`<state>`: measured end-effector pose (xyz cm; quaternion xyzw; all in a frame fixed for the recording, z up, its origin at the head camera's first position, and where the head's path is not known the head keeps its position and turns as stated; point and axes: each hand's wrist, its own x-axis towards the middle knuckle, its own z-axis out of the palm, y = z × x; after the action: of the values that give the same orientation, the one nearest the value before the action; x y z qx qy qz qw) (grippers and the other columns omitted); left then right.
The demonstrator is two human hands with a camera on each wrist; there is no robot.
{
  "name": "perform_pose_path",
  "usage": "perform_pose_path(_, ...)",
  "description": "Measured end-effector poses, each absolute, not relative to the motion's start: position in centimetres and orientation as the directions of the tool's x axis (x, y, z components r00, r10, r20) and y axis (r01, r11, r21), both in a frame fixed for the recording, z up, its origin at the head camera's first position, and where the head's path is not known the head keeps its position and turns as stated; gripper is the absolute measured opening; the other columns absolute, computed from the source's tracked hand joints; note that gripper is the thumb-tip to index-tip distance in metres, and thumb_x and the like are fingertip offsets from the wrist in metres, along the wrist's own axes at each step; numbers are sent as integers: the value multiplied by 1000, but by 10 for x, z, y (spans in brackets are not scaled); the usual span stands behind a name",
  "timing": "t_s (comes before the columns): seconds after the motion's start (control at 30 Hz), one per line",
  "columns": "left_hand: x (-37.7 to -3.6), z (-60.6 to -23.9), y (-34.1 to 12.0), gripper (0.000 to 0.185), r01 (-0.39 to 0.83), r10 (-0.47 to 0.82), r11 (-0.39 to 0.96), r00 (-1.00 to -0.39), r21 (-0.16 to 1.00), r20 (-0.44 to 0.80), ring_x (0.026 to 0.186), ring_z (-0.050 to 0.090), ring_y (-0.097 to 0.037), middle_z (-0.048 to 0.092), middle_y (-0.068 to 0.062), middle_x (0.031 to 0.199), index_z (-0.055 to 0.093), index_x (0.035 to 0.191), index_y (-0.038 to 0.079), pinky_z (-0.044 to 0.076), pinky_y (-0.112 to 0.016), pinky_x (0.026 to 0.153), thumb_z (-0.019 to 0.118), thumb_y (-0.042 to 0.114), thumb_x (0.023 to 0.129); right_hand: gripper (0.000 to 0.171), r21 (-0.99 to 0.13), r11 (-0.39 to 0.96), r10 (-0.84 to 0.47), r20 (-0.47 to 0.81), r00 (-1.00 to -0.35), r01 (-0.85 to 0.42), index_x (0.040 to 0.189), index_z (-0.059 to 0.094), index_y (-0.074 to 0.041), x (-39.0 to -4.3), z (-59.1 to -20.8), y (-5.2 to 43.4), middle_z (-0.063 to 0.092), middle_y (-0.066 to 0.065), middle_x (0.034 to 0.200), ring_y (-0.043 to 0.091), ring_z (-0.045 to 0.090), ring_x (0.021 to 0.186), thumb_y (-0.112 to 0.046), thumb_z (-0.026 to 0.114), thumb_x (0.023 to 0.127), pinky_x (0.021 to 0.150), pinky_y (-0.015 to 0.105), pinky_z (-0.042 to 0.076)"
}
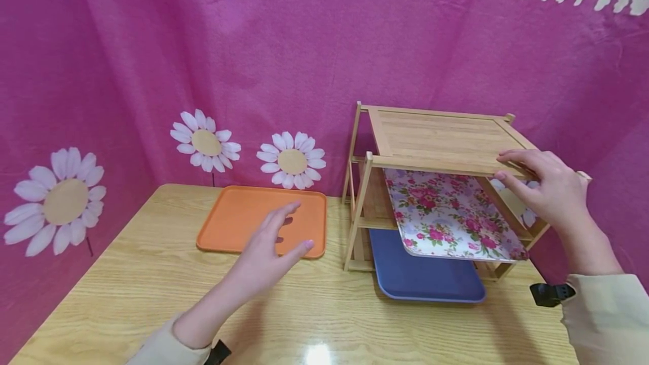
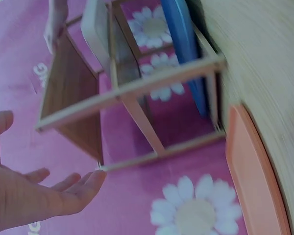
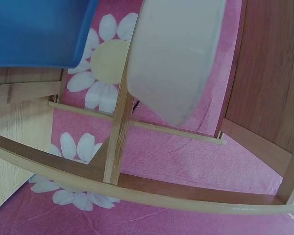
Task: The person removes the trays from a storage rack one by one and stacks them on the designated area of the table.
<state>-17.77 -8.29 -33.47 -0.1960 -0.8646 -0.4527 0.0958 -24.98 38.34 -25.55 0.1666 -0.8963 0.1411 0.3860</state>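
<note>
Partly hidden: blue tray (image 1: 426,275) under rack (image 1: 441,139) | right hand (image 1: 545,187) grips rack | left hand (image 1: 269,246) spread

Both arms are in pale beige long sleeves, left sleeve (image 1: 162,348) and right sleeve (image 1: 603,314), with a black wrist strap (image 1: 551,294) at the right cuff and another black strap (image 1: 218,352) on the left. Bare hands.

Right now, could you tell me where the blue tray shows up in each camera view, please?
Head: blue tray lies lower right, on the wooden rack's bottom level, under the floral tray.
Left wrist: top centre, on edge.
Right wrist: upper left corner.
Shared landmark: the wooden rack.
</note>
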Motion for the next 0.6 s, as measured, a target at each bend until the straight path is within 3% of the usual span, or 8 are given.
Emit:
perform_pose_path(0.27, -165, -334, -46, 74, 412, 270, 307, -902, 858, 337, 126, 46, -17, 44, 6, 137, 24, 146, 35, 46, -40, 95, 68, 36, 86, 34, -124, 903, -189, 744, -641, -410, 109, 69, -18, -249, -255, 383, 36, -53, 108, -11, 36, 85, -33, 75, 78, 63, 15, 24)
perform_pose_path(0.6, -170, -348, -4, 79, 335, 435, 254, -877, 908, 202, 126, 46, -23, 42, -2, 141, 16, 149, 36, 47, -38, 94, 62, 52, 86, 34, -115, 898, -197, 757, -623, -424, 107, 70, -17, -251, -256, 384, 41, -50, 107, -13, 35, 84, -33, 76, 78, 62, 15, 24)
